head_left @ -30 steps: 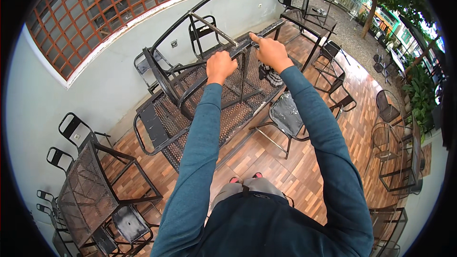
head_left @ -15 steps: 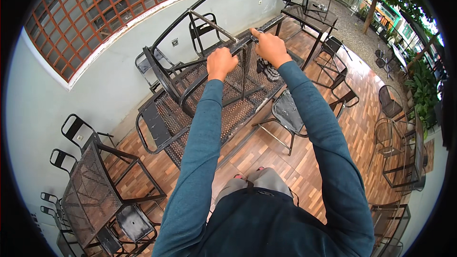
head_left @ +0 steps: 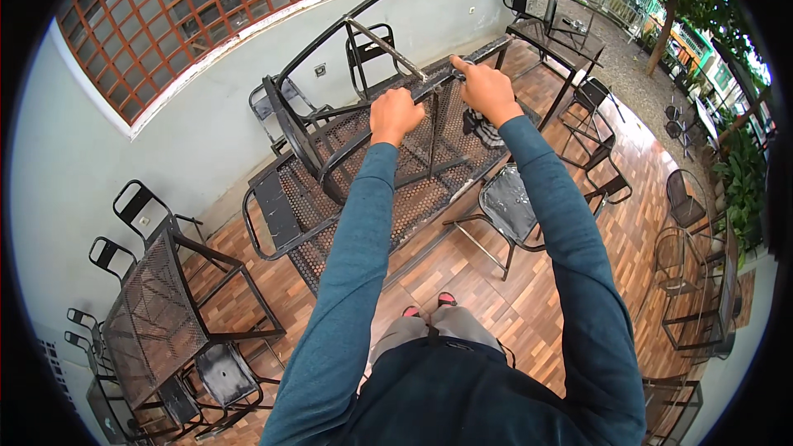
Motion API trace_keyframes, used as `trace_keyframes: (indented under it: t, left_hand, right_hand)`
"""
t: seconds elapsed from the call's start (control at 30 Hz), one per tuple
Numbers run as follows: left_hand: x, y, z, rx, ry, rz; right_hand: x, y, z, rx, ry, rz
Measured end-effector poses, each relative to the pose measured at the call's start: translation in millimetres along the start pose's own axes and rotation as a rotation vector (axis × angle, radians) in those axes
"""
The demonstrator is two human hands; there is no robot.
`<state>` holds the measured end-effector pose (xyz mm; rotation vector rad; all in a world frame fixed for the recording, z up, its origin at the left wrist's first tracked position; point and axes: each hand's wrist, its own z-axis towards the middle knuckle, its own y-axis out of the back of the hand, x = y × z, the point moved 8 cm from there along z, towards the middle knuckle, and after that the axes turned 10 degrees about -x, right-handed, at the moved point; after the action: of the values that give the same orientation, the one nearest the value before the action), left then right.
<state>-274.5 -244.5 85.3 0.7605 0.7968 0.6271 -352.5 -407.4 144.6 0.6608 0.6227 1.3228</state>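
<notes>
A black metal chair point(head_left: 292, 136) with worn paint lies tipped over on a perforated metal table point(head_left: 413, 200), its legs sticking up and out. My left hand point(head_left: 396, 116) is closed around a tube of its frame. Farther right, my right hand point(head_left: 489, 92) grips the same frame, near where a scuffed bar joins it. Something dark shows under the right fingers, too small to make out. A black-and-white striped cloth point(head_left: 486, 130) lies on the table below my right hand, partly hidden by it.
A worn chair point(head_left: 508, 198) stands close by the table's near side. At lower left is another mesh table point(head_left: 153, 314) with chairs around it. A wall with a red-grilled window point(head_left: 239, 4) rises behind. More chairs and tables line the tiled floor point(head_left: 462, 281) at right.
The whole view has shifted slightly, so the chair and table appear a little right and lower. Both hands keep their grip on the chair frame, in much the same places.
</notes>
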Motion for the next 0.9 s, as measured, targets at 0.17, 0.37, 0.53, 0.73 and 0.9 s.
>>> trace_keyframes:
  t: [0.17,0.37,0.53,0.73,0.9]
  left_hand:
    - [7.2,0.2,1.9,0.011,0.032,0.012]
    - [2.6,-3.3,1.2,-0.006,0.012,-0.004]
    - [8.7,-2.4,1.1,0.007,0.025,0.030]
    - [5.2,-5.4,1.9,-0.005,0.019,0.003]
    - [3.5,-2.7,1.0,-0.004,0.007,0.018]
  right_hand:
    - [10.6,11.8,-4.0,-0.050,0.088,0.022]
    - [-8.5,1.4,0.4,-0.018,0.001,-0.002]
    - [8.3,5.6,-0.3,0.025,0.087,0.065]
    - [4.3,0.1,-2.9,-0.001,-0.007,0.041]
    - [7.5,-0.8,-4.1,0.045,0.035,0.052]
